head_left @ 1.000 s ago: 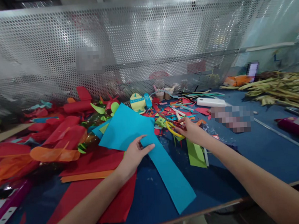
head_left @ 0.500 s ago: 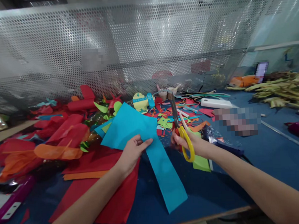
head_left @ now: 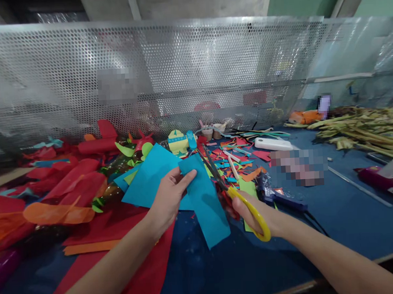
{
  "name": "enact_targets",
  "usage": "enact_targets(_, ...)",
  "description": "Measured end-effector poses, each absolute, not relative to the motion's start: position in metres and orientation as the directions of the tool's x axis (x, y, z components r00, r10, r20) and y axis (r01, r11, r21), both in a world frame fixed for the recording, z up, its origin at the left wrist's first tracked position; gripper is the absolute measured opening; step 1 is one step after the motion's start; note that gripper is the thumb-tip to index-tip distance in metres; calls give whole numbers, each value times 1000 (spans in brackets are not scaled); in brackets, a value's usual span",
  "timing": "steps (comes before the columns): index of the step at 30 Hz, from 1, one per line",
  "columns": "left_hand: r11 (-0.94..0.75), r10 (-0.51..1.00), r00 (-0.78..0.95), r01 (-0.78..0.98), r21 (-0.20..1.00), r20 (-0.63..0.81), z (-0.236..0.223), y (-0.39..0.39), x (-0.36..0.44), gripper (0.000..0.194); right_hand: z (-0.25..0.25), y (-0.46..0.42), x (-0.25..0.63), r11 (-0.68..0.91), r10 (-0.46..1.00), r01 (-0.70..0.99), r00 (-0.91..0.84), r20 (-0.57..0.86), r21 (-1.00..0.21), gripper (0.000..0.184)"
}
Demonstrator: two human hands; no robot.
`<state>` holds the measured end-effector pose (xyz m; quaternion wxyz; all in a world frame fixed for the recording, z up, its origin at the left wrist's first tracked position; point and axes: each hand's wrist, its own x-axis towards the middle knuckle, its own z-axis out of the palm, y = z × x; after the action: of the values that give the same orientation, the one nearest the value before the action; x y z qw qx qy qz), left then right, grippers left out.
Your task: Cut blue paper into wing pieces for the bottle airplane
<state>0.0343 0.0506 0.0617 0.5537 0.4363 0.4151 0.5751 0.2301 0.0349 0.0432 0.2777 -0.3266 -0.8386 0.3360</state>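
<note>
My left hand (head_left: 169, 196) pinches the upper end of a blue strip (head_left: 208, 203) between thumb and fingers. The strip slants down toward me. Behind it a larger blue sheet (head_left: 155, 175) rests beside the pile of cut pieces, partly covered by my fingers. My right hand (head_left: 249, 210) is closed round scissors (head_left: 250, 205) with a yellow handle loop and a red one. Their dark blades stand apart and point up and left, close to the strip's right edge; I cannot tell whether they touch it.
Red sheets (head_left: 136, 260) lie under my left forearm. Red and orange shaped pieces (head_left: 61, 211) crowd the left. Colourful scraps (head_left: 230, 160), a green piece (head_left: 248, 187), a dark blue glue gun (head_left: 288, 200) and dried stalks (head_left: 370, 127) are to the right. A perforated metal panel (head_left: 179, 69) stands behind.
The blue strip has come away from the larger blue sheet and now shows its own upper end in my left hand. The scissors have tilted further left, their blades spread wider. The view has shifted.
</note>
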Motion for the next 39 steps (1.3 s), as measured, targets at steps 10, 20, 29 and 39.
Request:
enact_targets(10, -172, 984, -79, -221, 960, 158, 70, 40, 30, 23, 55, 25, 233, 507, 744, 372, -645, 176, -778, 57)
enact_targets(20, -192, 976, -106, -4, 981, 190, 69, 35, 34, 19, 62, 19, 232, 613, 693, 392, -684, 228, -686, 57)
enact_targets(29, -165, 982, -105, -56, 985, 158, 72, 33, 36, 21, 58, 22, 234, 577, 722, 460, -674, 158, -675, 62)
enact_targets(39, -186, 980, -74, -38, 982, 183, 73, 34, 32, 21, 57, 26, 234, 549, 727, 495, -680, 92, -673, 70)
